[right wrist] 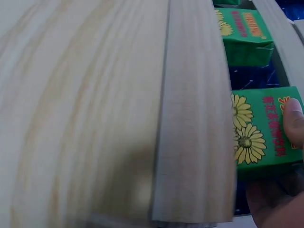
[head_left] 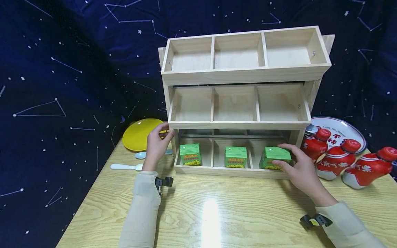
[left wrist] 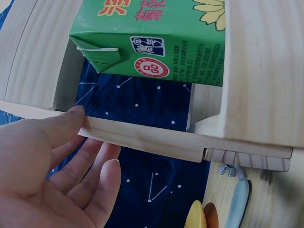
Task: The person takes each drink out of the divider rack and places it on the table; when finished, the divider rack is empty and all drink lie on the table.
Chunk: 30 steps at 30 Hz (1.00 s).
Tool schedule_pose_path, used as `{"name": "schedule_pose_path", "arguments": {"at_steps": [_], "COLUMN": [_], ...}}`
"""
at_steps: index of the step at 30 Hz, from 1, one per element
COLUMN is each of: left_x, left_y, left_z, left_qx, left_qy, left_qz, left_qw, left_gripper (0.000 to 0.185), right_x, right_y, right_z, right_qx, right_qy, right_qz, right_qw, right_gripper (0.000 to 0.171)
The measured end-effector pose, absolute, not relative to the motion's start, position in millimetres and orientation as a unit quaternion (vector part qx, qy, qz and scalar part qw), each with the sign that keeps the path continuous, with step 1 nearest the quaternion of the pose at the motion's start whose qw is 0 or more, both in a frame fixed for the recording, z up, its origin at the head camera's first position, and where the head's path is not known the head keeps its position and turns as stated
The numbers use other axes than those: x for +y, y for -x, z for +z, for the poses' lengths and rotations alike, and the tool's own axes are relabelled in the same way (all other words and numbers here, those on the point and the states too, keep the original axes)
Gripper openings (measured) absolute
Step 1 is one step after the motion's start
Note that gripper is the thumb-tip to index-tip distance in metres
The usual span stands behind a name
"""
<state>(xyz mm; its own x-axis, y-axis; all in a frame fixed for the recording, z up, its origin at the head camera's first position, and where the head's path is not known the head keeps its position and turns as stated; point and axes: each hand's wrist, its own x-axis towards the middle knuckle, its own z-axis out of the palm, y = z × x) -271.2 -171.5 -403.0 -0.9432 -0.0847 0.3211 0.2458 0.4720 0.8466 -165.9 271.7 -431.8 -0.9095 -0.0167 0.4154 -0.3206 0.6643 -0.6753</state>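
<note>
A three-tier wooden rack [head_left: 242, 74] stands on the table, each tier split into three compartments. The bottom tier holds three green cartons with sunflower print: left [head_left: 190, 154], middle [head_left: 235, 156] and right [head_left: 271, 155]. My right hand [head_left: 286, 160] grips the right carton [right wrist: 259, 128] in the right compartment, with a fingertip [right wrist: 294, 118] on its face. My left hand [head_left: 158, 144] rests with relaxed fingers against the rack's left side; its fingers [left wrist: 71, 118] touch a wooden rail [left wrist: 142, 135] just beside the left carton [left wrist: 156, 38]. The two upper tiers hold nothing.
Left of the rack lie a yellow plate [head_left: 139, 132], a white spoon [head_left: 125, 166] and a pale blue spoon [head_left: 141, 155]. Three red bottles [head_left: 336, 158] and a printed white plate [head_left: 341, 129] sit to the right. A dark starry cloth hangs behind the wooden table [head_left: 217, 213].
</note>
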Motion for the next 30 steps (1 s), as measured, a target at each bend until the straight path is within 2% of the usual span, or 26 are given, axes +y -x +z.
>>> {"name": "schedule_pose_path", "arguments": {"at_steps": [8,16,23,30], "left_x": [-170.1,-170.4,-169.7,-169.3], "left_y": [271.2,270.2,271.6,269.0], "left_z": [-400.5,-402.0,-402.2,-402.1], "left_qx": [-0.837,-0.834,-0.834,-0.835], "left_qy": [0.053,0.056,0.055,0.050], "left_qz": [-0.519,-0.522,-0.522,-0.522], "left_qw": [0.164,0.167,0.170,0.166], "left_gripper": [0.038,0.037,0.036,0.037], "right_x": [276.7,294.9,313.6,327.3], "right_y": [148.7,125.8,105.2,98.0], "right_z": [-404.7,-384.0,-387.3,-401.2], "right_qx": [-0.868,-0.857,-0.868,-0.876], "right_qy": [-0.083,-0.037,0.051,0.088], "right_qz": [0.415,0.419,0.388,0.373], "right_qw": [0.259,0.297,0.305,0.293], "right_gripper": [0.058,0.062,0.061,0.059]}}
